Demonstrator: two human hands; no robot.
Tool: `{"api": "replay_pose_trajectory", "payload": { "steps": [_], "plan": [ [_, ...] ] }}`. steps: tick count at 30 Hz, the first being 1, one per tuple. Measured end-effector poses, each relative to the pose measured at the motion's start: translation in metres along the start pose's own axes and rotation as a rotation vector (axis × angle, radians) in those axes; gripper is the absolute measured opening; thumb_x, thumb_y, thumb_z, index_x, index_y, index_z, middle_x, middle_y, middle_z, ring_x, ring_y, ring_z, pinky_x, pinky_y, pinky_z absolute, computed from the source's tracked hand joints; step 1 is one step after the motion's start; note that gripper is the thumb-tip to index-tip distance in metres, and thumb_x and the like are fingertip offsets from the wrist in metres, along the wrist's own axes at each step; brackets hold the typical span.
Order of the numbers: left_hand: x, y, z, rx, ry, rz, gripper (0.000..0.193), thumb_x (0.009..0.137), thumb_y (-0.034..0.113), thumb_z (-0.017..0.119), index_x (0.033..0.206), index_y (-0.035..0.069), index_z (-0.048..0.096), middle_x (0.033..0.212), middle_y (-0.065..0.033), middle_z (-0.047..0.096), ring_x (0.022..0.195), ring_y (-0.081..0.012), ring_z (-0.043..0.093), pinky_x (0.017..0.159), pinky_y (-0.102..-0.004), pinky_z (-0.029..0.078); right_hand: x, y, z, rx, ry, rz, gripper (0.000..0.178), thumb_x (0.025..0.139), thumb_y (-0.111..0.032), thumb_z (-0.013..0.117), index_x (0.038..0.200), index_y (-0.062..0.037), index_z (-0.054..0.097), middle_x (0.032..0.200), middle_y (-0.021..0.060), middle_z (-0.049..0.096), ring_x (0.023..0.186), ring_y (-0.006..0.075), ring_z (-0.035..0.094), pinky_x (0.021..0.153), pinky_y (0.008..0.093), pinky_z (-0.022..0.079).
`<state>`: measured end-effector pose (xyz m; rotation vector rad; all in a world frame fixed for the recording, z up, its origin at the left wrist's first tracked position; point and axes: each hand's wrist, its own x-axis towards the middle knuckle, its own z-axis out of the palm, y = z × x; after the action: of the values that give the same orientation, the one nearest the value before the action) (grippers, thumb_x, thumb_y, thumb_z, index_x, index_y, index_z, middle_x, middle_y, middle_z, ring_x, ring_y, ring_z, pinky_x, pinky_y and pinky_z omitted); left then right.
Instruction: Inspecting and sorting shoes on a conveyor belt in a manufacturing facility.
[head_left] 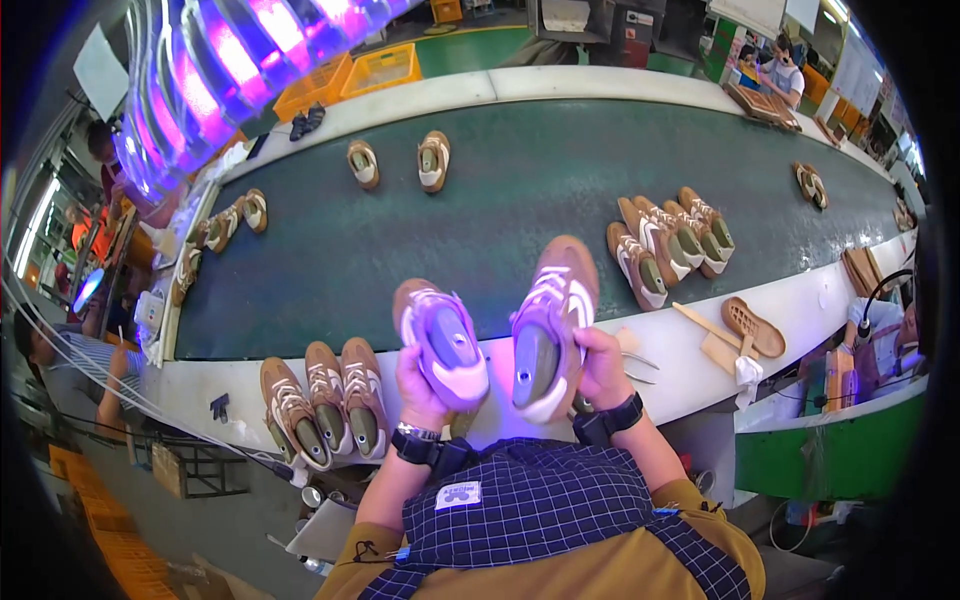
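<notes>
Gripping one shoe per hand, left hand and right hand tilt shoe openings upward under violet light at centre frame, seemingly for inspection

Green conveyor belt w/ brown shoes

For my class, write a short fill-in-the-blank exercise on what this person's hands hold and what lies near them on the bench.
1. Each hand holds one brown ____, the left hand one and the right hand the other.
2. The light falling on the held pair is ____ in colour.
3. Beside the left hand, ____ more brown shoes stand in a row on the white bench edge.
4. The green conveyor belt lies ____ the held pair.

Missing words: shoe; purple; three; beyond
</notes>
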<state>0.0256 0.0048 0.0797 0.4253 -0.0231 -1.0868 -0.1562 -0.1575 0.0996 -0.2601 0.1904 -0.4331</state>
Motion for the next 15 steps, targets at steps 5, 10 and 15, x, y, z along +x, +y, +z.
{"api": "replay_pose_trajectory", "payload": {
  "steps": [5,10,15],
  "plan": [
    [-0.005,0.013,0.01,0.079,0.088,0.149,0.058,0.076,0.025,0.061,0.128,0.007,0.043,0.125,-0.0107,0.051,0.117,-0.0291,0.048,0.098,-0.0477,0.039,0.002,-0.005,0.0,-0.121,0.154,-0.231,0.043,0.08,-0.008,0.06,0.12,-0.0004,0.047,0.115,0.0104,0.056,0.107,0.0218,0.054,0.095,0.0412,0.043],
    [-0.007,0.014,0.001,0.056,0.243,0.202,0.051,0.078,0.021,0.062,0.125,0.006,0.046,0.121,-0.0086,0.054,0.114,-0.026,0.05,0.099,-0.0459,0.04,0.005,0.004,0.002,-0.113,0.226,-0.263,0.04,0.083,-0.013,0.059,0.12,-0.0064,0.047,0.113,0.0071,0.057,0.105,0.0223,0.056,0.09,0.0431,0.047],
    [-0.004,0.011,-0.007,0.076,0.276,0.224,0.05,0.079,0.023,0.062,0.123,0.007,0.047,0.119,-0.008,0.055,0.111,-0.0252,0.052,0.097,-0.0461,0.042,0.007,0.007,0.003,-0.128,0.289,-0.25,0.045,0.082,-0.016,0.061,0.123,-0.0061,0.044,0.119,0.0084,0.053,0.11,0.0226,0.052,0.092,0.0451,0.045]
  ]
}}
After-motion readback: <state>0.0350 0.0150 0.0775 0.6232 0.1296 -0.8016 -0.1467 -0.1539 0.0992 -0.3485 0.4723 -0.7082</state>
